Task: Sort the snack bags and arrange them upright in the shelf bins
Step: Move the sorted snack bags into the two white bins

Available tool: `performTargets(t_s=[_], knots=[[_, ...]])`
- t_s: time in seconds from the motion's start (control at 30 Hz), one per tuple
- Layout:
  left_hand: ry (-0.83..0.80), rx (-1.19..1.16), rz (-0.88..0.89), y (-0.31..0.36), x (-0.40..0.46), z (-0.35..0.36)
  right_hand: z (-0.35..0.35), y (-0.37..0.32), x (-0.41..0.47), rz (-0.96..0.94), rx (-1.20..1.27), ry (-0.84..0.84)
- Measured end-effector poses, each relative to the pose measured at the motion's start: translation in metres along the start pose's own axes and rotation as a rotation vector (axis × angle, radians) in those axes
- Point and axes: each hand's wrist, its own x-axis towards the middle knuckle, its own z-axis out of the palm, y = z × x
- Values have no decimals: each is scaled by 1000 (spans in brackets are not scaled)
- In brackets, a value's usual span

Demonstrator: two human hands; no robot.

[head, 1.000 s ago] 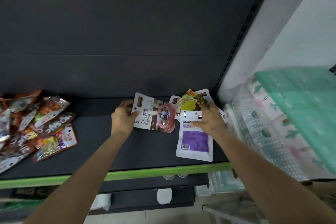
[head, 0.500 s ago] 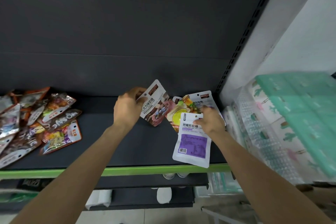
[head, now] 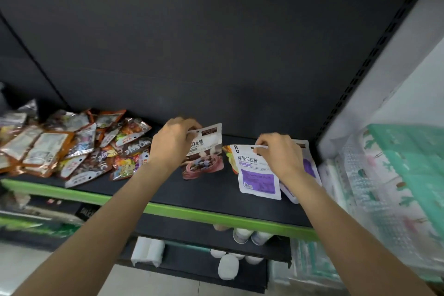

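Forearms reach in from the bottom edge, both bare, up over the bright green front lip [head: 182, 211] of the dark shelf. On that black shelf board, the right hand [head: 280, 156] has a grip on the top edge of a white pouch with a purple label panel [head: 258, 173], fingers curled over the hang-hole end, the pouch leaning back with its foot on the shelf. Just behind it sits a second white-and-purple pouch [head: 310, 168], mostly hidden by the wrist, and a yellow-and-orange fruit-print bag [head: 230, 158] peeks out at its left side. Across a gap, the left hand [head: 171, 145] pinches the top corner of a white pouch with a brown-and-pink candy picture [head: 204, 154], held upright on the shelf. Further left, well apart, a loose heap of orange, silver and clear foil snack bags [head: 72, 144] lies flat against the dark back panel.
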Motion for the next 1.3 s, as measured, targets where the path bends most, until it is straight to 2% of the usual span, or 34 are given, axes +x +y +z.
performTargets(t_s=[0.1, 0.27, 0.47, 0.73, 0.9, 1.1, 1.3], knots=[[39, 17, 24, -20, -15, -29, 1, -34, -5, -85, -10, 47], [140, -4, -53, -70, -44, -86, 2, -110, -18, -214, -6, 130], [200, -11, -126, -152, -84, -168, 22, -240, -41, -320, 56, 171], [207, 70, -126, -288, -138, -282, 78, -424, -85, -273, 183, 210], [244, 62, -226, -368, -161, -335, 106, -526, -96, -312, 223, 164], [291, 55, -308, -458, -153, -386, 136, -631, -75, -356, 261, 148], [318, 40, -374, -553, -97, -431, 174, -723, -27, -345, 365, 164]])
